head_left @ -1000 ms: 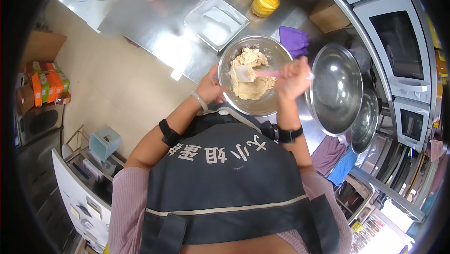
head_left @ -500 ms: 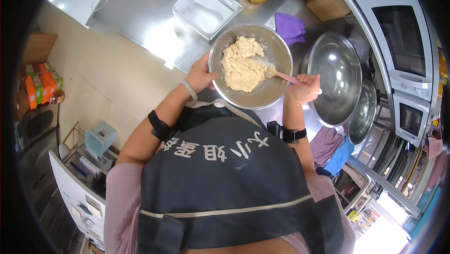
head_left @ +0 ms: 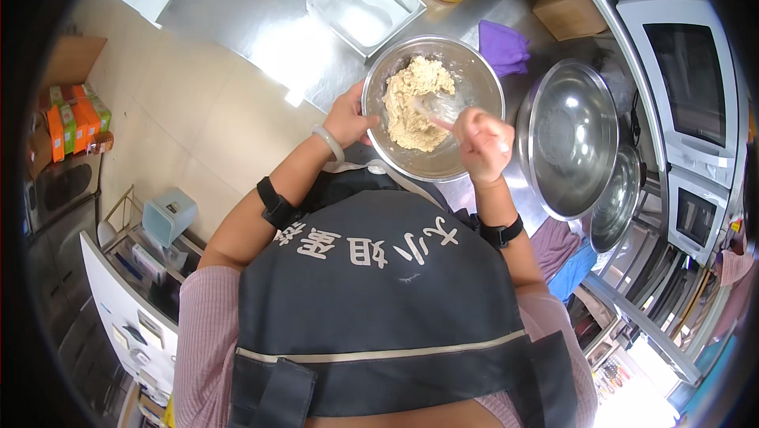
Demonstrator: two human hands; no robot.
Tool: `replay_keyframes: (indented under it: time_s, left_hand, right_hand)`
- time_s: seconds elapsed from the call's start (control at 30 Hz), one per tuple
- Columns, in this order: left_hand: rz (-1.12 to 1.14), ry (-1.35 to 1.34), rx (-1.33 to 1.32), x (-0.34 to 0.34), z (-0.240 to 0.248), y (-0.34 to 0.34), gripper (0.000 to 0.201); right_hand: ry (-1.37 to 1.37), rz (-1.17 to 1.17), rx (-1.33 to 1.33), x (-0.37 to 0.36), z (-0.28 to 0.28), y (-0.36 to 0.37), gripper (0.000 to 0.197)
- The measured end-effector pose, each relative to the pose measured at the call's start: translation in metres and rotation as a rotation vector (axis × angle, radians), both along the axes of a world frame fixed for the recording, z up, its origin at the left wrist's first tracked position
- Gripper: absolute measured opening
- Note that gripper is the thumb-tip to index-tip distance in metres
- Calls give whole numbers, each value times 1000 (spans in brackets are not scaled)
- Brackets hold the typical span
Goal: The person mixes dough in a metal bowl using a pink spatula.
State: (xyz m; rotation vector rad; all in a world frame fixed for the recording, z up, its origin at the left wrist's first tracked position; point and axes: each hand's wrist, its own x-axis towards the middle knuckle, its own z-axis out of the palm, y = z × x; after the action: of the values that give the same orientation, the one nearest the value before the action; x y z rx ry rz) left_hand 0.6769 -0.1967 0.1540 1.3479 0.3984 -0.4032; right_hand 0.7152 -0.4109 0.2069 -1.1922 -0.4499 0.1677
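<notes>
– Starting from the left, what is the left hand point(head_left: 348, 120) doing?
– It grips the steel bowl point(head_left: 479, 84) by its left rim, thumb on top, probably so the bowl can't slide or turn at the near edge of the bench point(head_left: 273, 29)

– And inside the bowl?
– Pale dough point(head_left: 427, 74), heaped toward the left wall, with the blurred spatula point(head_left: 436, 120) slanting into it from the right

– So the right hand point(head_left: 484, 143) has the spatula?
– Yes, its fingers are closed around the handle, well apart from the left hand; working from opposite sides likely lets one push while the other braces. Further right, the large bowl point(head_left: 571, 139) stands just beside, leaving the mixing side free, I'd guess

– What differs from half a second ago?
– The right hand was out past the rim, with the handle lying across it; now it is over the bowl, and the dough has a more hollowed right side. The left hand's hold looks the same
</notes>
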Motion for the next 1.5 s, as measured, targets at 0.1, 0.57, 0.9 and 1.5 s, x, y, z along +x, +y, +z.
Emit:
replay_keyframes:
  time_s: [0.1, 0.57, 0.9, 1.5]
  left_hand:
    - [-25, -28, 34, 0, -3, 3, 69]
    - [-31, -60, 99, -3, -4, 1, 69]
    - [-53, -65, 64, -2, 1, 3, 68]
    - [-1, -70, 133, 7, -1, -3, 63]
  right_hand:
    - [-53, 218, -159, -6, 2, 6, 29]
    - [5, 243, -189, -12, 11, 3, 32]
    - [-67, 217, 55, 11, 66, 2, 33]
    - [213, 123, -36, 4, 0, -10, 30]
